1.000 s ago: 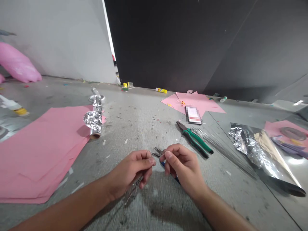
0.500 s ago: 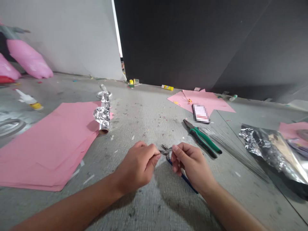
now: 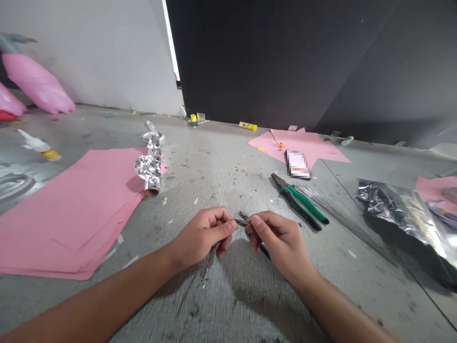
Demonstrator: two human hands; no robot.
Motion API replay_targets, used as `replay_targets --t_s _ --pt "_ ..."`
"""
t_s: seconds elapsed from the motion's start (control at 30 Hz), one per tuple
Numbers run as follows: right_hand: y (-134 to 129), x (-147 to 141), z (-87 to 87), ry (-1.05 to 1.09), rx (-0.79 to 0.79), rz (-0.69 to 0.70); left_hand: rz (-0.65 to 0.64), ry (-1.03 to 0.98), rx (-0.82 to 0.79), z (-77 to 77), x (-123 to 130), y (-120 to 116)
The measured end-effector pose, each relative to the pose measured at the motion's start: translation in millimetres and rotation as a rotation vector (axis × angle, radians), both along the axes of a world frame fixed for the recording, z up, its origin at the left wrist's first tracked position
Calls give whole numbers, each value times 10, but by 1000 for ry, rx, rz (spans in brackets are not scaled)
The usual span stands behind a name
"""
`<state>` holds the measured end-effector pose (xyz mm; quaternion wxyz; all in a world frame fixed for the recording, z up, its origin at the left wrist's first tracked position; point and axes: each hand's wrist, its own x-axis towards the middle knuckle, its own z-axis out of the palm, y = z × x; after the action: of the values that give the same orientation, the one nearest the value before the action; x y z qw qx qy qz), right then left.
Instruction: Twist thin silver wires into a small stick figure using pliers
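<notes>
My left hand [image 3: 209, 233] is closed in a pinch on thin metal wire [image 3: 206, 271], whose loose end hangs below the fingers. My right hand [image 3: 280, 240] pinches the wire too, thumb against forefinger, close beside the left fingertips. The short stretch between the hands is hard to make out against the tool behind it. Pliers with blue handles [image 3: 265, 251] lie under and behind my right hand, largely covered by it. Further right rest larger pliers with green and black handles [image 3: 302, 202], touching a bundle of straight wires [image 3: 352, 226].
Pink sheets [image 3: 71, 209] are stacked at left, beside a foil roll [image 3: 153, 166]. A glue bottle [image 3: 41, 146] stands far left. A phone-like object with a blurred screen [image 3: 299, 164] lies by pink paper [image 3: 321, 150]. A foil-like package [image 3: 403, 209] sits right; a dark panel [image 3: 250, 62] rises behind.
My left hand has turned, its fingers now showing, and the wire's end hangs below it. My right hand has shifted slightly left, covering more of the blue-handled pliers.
</notes>
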<state>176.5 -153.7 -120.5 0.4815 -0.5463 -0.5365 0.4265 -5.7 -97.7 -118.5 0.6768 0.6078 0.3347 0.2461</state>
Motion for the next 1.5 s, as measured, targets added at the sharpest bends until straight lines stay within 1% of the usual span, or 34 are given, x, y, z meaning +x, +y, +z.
replay_targets --t_s 0.07,0.1,0.13,0.2,0.3,0.33,0.4,0.5,0.57,0.6,0.67,0.73,0.8,0.93,1.0,1.07,1.13,1.2,1.3,1.37,1.4,1.43,1.5 --pt "-7 8 19 -26 -6 -13 8 18 43 7 0 -16" --pt "-10 12 22 -30 -15 -22 18 48 111 10 -3 -27" --pt "-12 15 20 -22 -29 -32 31 90 216 11 -8 -38" --pt "-16 11 -2 57 -69 -53 59 199 527 4 -23 -49" --pt "-23 -19 -49 273 -148 -64 71 289 1072 -24 -54 -27" --pt "-25 -33 -57 345 -178 -70 58 300 1224 -35 -66 -15" --pt "-28 -63 -58 458 -239 -95 22 328 1455 -53 -89 5" --pt "-27 -90 -44 546 -281 -149 5 417 1671 -64 -108 -2" --pt "-20 -87 -45 544 -260 -168 -1 474 1727 -59 -102 -25" --pt "-16 -80 -50 531 -240 -172 0 484 1710 -53 -94 -35" --pt "-6 -59 -62 496 -195 -163 18 454 1587 -38 -76 -46" --pt "2 -34 -71 452 -146 -131 44 399 1391 -22 -62 -35" --pt "6 -12 -72 401 -93 -88 39 354 1199 -7 -56 -10" --pt "2 8 -64 318 -33 -42 -43 241 920 35 -51 27" --pt "0 9 -51 272 -26 -37 -59 192 769 63 -49 25" --pt "-3 13 -29 225 -16 -23 -74 182 597 86 -53 20" --pt "-9 25 -1 177 5 21 -94 159 431 100 -65 23" --pt "-19 47 26 125 29 82 -126 83 276 104 -80 37" --pt "-32 83 65 44 73 159 -236 -18 63 111 -97 61" --pt "-33 101 90 -31 113 183 -304 -6 -4 118 -97 65" --pt "-31 107 102 -80 135 180 -306 16 -1 121 -93 62" --pt "-28 110 111 -132 157 166 -285 46 25 123 -88 58" --pt "-21 107 120 -217 180 104 -191 121 142 119 -76 47"
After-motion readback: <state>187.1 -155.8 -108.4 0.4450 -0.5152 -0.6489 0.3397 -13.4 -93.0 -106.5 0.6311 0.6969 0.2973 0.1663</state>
